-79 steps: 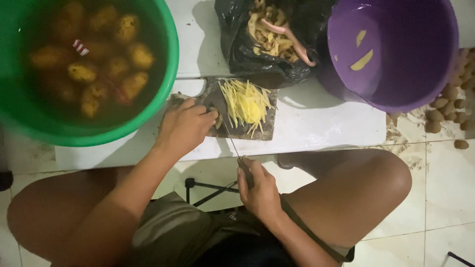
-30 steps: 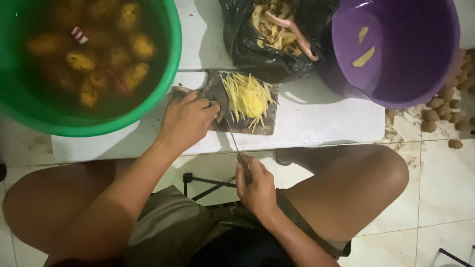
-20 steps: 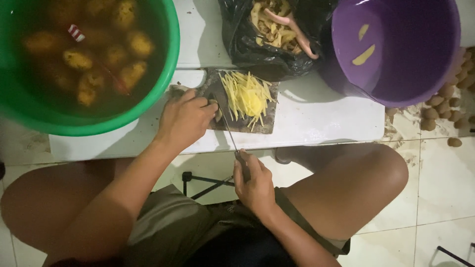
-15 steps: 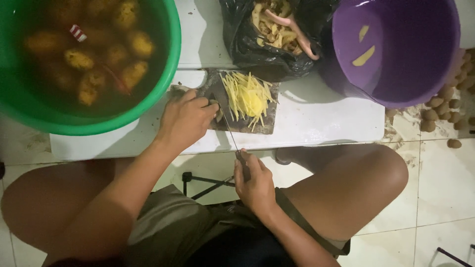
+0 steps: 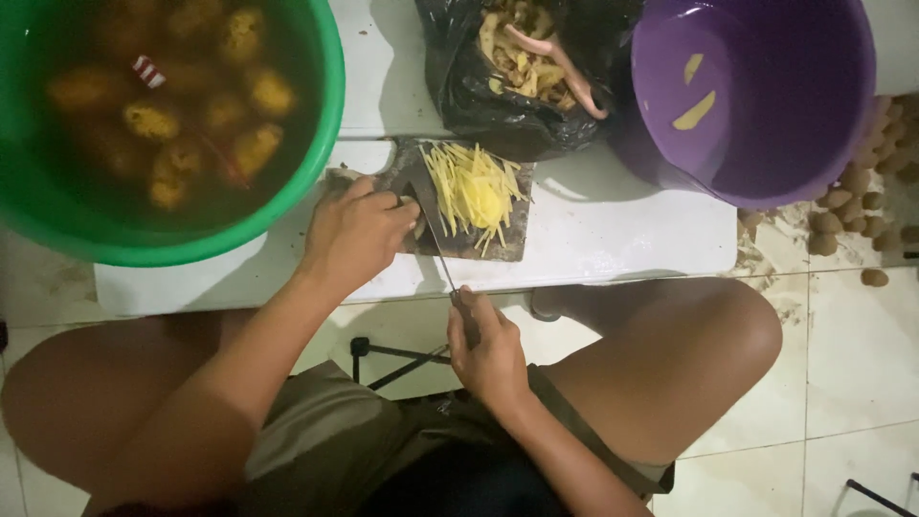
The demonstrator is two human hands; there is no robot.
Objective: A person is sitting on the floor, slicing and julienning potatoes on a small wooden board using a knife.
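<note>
Head view looks straight down on a seated person cutting at a low white table. Right hand is closed round the handle of a knife, whose thin blade runs up toward 11 o'clock onto a dark board; holding it far back at the table's near edge likely gives the long blade room to rock. Left hand is curled shut, fingertips pressing a small piece, probably potato, down on the board just left of the blade, so the knuckles seem to guide the cut while the tips stay tucked back. That piece lies at 3 o'clock of the left hand, touching it, and at 12 o'clock of the right hand, apart from it. Cut yellow strips are heaped right of the blade, out of the way. At 10 o'clock a green tub holds peeled potatoes in water; at 12 o'clock a black bag holds peelings; at 2 o'clock stands a purple bucket with a couple of slivers stuck inside. Small brown potatoes lie on the floor at 3 o'clock
</note>
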